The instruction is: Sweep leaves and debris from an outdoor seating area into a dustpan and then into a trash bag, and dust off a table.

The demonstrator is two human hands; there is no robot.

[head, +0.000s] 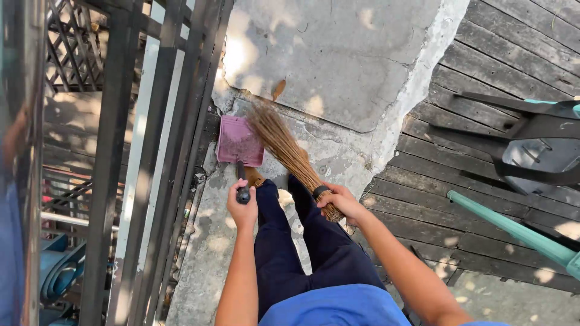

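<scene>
The left hand [243,208] grips the pink dustpan [239,142] by its handle; the right hand [339,199] clasps a stick broom [287,150]. A metal gate [151,151] stands just left, an overturned chair [531,145] well right.

feet hidden, chair [531,145] cut off

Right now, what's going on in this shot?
A person is sweeping outdoors, seen from above. The left hand grips the black handle of a purple dustpan set flat on the cracked concrete beside a metal gate. The right hand holds a bundled stick broom, bristles reaching the pan's far edge. A dry leaf lies just beyond. An overturned chair lies on the wooden decking.
</scene>
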